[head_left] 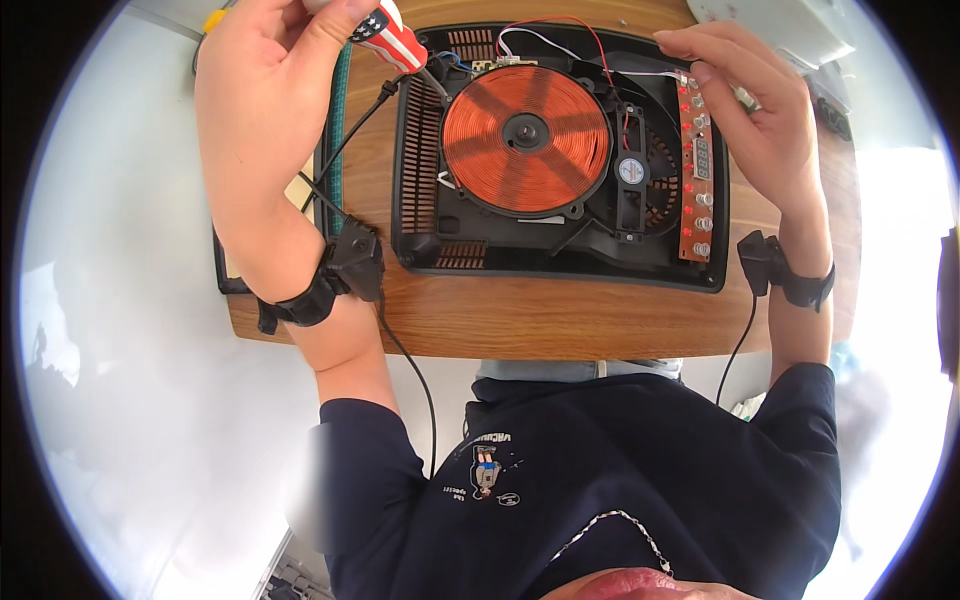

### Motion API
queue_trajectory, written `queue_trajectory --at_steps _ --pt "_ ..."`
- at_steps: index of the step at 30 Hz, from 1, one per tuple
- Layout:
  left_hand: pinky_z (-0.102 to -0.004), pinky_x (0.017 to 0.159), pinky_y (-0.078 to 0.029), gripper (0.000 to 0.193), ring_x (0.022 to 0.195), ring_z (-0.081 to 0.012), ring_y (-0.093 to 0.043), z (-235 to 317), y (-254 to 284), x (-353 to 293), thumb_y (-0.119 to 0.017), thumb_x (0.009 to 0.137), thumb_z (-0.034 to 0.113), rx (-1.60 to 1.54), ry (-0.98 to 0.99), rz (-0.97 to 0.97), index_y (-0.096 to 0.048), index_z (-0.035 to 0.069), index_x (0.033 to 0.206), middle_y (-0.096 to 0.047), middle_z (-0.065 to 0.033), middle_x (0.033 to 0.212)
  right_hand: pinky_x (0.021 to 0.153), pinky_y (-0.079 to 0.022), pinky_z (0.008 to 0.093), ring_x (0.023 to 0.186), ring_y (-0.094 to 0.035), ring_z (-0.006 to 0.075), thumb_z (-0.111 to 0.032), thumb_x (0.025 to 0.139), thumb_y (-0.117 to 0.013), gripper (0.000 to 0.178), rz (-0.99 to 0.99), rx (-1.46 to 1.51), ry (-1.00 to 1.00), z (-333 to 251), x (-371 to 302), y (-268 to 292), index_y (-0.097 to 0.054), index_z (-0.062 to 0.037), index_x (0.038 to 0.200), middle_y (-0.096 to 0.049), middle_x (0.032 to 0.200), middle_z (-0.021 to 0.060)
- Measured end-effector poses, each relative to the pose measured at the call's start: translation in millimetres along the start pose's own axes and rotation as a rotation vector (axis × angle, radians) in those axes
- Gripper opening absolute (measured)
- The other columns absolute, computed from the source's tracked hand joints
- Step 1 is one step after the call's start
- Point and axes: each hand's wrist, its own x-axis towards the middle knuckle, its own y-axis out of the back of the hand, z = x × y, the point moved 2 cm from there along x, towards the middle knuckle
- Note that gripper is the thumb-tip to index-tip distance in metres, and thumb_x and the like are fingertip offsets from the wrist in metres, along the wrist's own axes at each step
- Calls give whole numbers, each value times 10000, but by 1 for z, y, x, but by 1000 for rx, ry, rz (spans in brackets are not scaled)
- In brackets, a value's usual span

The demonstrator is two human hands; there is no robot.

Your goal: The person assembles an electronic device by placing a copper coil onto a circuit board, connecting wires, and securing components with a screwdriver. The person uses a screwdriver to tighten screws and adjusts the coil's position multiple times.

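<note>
My left hand (270,110) is closed around the red, white and dark starred handle of a screwdriver (390,38). Its metal shaft slants down to the left edge of a round copper coil (483,135), by the coil's upper left mount; whether the tip sits in a screw is hard to see. The coil lies in a black plastic housing (470,232) of an opened induction cooker. My right hand (755,110) is open, fingers stretched out and apart, at the top end of a narrow orange circuit board (686,222) with buttons, red lights and a small display.
A black fan (660,165) sits between coil and board. Red and white wires (560,40) loop across the housing's far side. Wooden table (560,325) lies beneath. A green-edged mat (338,150) is at left, and a white object (785,25) stands far right. Cables hang from both wristbands.
</note>
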Motion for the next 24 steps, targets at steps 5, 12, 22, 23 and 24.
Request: queue_trajectory --at_steps 5,12,22,23,24 --pt "-298 992 -527 310 1059 -196 -672 -73 44 6 -608 947 -59 -236 159 102 -648 -50 1254 -690 -134 1123 921 -526 272 1061 -699 176 74 981 -564 281 27 70 -2 2 6 -9 -730 -2 1194 -744 1130 81" --pt "-426 933 -591 325 1048 -373 -707 23 -23 -9 -694 967 193 -179 -291 -31 -648 -37 1192 -689 -218 1126 1091 -452 377 1298 -613 250 -246 973 -675 537 104 482 11 -31 10 -7 -568 16 1429 -669 1348 164" --pt "-511 974 -571 446 1138 -454 -671 26 -69 -9 -763 904 344 -287 -304 -259 -650 -19 1137 -662 -245 1182 907 -527 288 1044 -627 113 -177 927 -786 585 -273 933 -372 -41 5 -40 -511 5 1411 -673 1147 67" --pt "-490 989 -554 489 1168 -426 -656 26 -71 -10 -790 875 339 -245 -227 -190 -649 -14 1184 -654 -229 1218 822 -531 299 939 -641 134 -206 924 -779 484 -199 964 -346 -36 5 -41 -566 1 1306 -676 1034 85" --pt "-469 1004 -537 542 1197 -399 -641 25 -73 -11 -818 847 333 -224 -146 -130 -647 -9 1231 -646 -214 1255 738 -535 310 835 -654 154 -234 921 -772 393 -123 993 -321 -27 6 -39 -620 -3 1201 -678 921 103"
